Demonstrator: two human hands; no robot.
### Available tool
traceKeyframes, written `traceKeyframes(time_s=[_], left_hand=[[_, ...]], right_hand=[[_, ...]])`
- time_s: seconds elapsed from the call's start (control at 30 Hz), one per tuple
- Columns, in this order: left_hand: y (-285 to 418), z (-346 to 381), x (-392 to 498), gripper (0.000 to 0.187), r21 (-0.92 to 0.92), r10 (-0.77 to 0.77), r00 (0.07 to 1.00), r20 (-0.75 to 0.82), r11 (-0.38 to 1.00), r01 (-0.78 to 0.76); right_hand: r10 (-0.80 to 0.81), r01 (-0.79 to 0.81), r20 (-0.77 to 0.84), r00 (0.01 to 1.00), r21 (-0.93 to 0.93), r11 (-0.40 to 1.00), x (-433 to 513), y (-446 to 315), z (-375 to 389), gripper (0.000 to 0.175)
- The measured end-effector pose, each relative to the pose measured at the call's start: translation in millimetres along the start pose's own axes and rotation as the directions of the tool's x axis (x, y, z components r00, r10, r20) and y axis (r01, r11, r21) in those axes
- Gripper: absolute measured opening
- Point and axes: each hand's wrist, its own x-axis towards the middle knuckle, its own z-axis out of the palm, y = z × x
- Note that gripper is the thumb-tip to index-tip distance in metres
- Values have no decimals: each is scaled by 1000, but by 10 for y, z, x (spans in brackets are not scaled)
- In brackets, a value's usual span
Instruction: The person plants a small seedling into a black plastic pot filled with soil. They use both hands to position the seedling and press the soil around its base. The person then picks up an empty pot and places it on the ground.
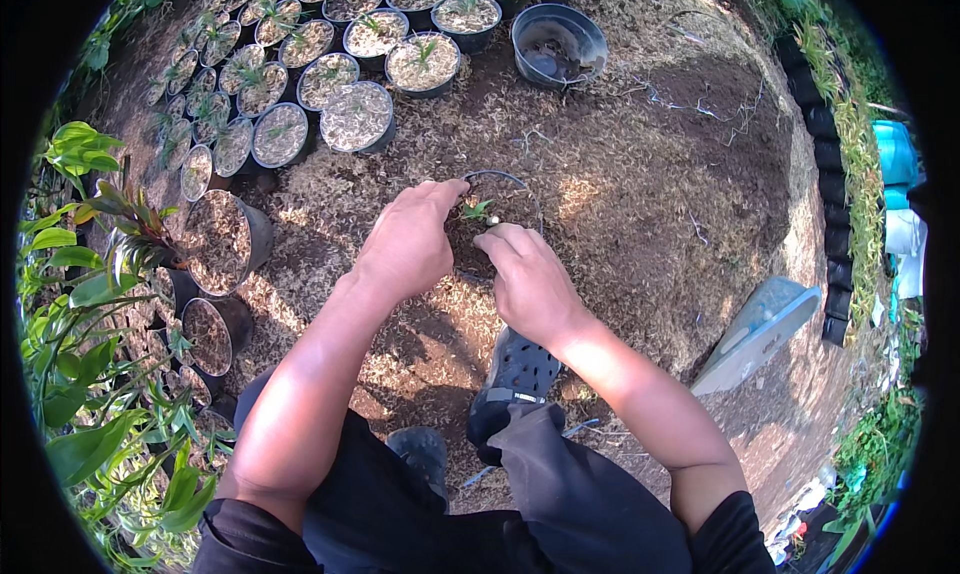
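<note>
A round dark plant pot (501,173) stands on the ground between my hands, with dark soil inside it. A small green seedling (475,210) grows near its middle, and a small whitish bit (492,220) lies beside the leaves. My left hand (412,236) reaches over the pot's left side, fingertips near the rim; its thumb and any grip are hidden from above. Over the near right part of the pot, my right hand (529,278) has its fingers bent down towards the soil by the seedling. Whether those fingers pinch anything cannot be seen.
Several potted seedlings (422,62) stand in rows at the upper left. A wide, mostly hollow black pot (560,45) sits at the top. Larger pots (217,242) and leafy plants line the left. A bluish plastic container (761,334) lies tilted at right, near black edging (832,199).
</note>
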Motion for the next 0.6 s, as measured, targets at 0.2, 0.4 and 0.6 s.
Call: traceKeyframes(time_s=[0.2, 0.4, 0.6], left_hand=[[-86, 58, -30, 62, 319, 97, 993, 64, 941, -112], [-36, 105, -120, 52, 375, 104, 992, -65, 924, -72], [71, 92, -237, 45, 414, 81, 996, -28, 908, -62]], right_hand=[[-70, 76, 41, 997, -159, 984, 42, 119, -178, 37], [-53, 31, -83, 995, -253, 967, 404, 342, -298, 36], [-143, 172, 101, 985, -421, 891, 461, 410, -279, 41]])
